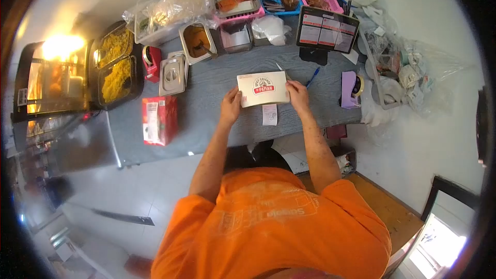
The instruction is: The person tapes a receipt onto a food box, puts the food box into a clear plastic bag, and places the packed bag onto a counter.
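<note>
Fingers of the left hand (231, 105) and right hand (298, 96) curl closed around opposite ends of a white box (263, 89) above a gray table (206, 80) near white walls (439, 46).

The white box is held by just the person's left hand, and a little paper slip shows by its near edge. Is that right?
Not quite: the head view shows both hands on the white box, the left hand at one end and the right hand at the other. The little paper slip does show by its near edge.
</note>
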Tool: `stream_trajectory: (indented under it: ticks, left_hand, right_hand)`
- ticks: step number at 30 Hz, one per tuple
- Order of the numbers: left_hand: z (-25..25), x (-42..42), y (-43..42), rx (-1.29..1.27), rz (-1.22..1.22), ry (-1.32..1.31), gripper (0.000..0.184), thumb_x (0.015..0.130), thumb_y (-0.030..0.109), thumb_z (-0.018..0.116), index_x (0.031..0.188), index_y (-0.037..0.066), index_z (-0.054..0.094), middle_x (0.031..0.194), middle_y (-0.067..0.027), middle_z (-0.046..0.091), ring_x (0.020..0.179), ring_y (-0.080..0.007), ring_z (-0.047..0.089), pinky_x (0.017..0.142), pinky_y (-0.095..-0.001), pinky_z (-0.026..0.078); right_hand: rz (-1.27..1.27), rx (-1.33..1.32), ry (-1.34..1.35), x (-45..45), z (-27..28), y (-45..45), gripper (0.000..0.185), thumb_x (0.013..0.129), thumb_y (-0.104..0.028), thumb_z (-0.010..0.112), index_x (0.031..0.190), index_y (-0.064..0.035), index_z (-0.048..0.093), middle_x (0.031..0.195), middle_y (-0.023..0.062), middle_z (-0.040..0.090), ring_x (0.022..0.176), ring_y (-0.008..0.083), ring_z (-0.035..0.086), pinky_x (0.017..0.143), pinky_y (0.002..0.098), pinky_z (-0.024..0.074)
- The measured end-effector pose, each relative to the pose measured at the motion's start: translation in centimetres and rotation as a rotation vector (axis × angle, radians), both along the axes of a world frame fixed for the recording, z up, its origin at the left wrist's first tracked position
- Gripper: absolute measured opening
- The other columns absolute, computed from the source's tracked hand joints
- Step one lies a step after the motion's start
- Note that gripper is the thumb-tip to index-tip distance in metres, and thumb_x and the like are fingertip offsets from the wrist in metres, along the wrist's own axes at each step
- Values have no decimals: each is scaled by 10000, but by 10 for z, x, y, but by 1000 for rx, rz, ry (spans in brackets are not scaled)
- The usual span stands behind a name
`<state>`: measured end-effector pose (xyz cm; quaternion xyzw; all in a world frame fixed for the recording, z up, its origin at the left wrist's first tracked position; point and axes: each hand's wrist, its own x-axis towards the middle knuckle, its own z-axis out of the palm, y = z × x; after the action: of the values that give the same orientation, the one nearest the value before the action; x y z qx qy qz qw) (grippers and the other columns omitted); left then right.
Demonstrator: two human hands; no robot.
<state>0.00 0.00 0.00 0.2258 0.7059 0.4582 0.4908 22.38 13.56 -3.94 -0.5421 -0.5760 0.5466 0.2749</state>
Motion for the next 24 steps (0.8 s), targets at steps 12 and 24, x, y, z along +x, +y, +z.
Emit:
stream_trajectory:
  ticks: [12, 24]
  left_hand:
    - [59, -21, 50, 237, -1031, 964, 881, 538, 245, 797, 1329, 375, 431, 1443, -136, 277, 1269, -378, 304, 1030, -499, 328]
    - [38, -2, 20, 231, -1043, 1260, 624, 749, 424, 652, 1328, 398, 418, 1500, -147, 116, 1330, -480, 149, 987, -667, 264]
  right_hand:
    - [796, 885, -470, 6, 81, 0, 496, 687, -103, 712, 1161, -65, 572, 1277, 152, 487, 1163, 291, 503, 928, 362, 446]
    - [677, 1086, -256, 33, 41, -11, 170, 790, -116, 611, 945, -59, 652, 1106, 69, 608, 1097, 205, 542, 943, 381, 420]
